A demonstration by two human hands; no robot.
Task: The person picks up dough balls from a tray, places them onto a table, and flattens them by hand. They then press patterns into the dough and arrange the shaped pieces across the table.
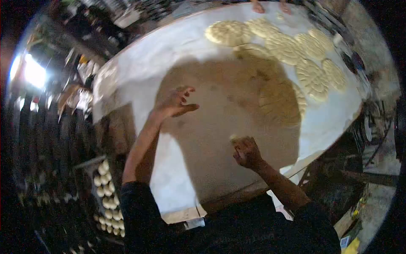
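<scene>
My left hand (177, 102) is over the left half of the pale work table (169, 182), its thumb and fingers apart with nothing between them. Closer to my body, my right hand (247, 152) is closed, and a small pale piece of dough (234, 137) shows at its fingertips. Beyond my hands, several flat rounds of dough with pressed line patterns (313, 78) lie on the far and right parts of the table. Another patterned round (279, 101) sits in my shadow. Blur hides the finer detail of my fingers.
Several dough balls (108, 190) stand in rows on a tray at lower left, below table height. Another person's hands (258, 6) touch the far table edge. Dark clutter lines the left side. A dark wooden frame (334, 173) stands at the right edge.
</scene>
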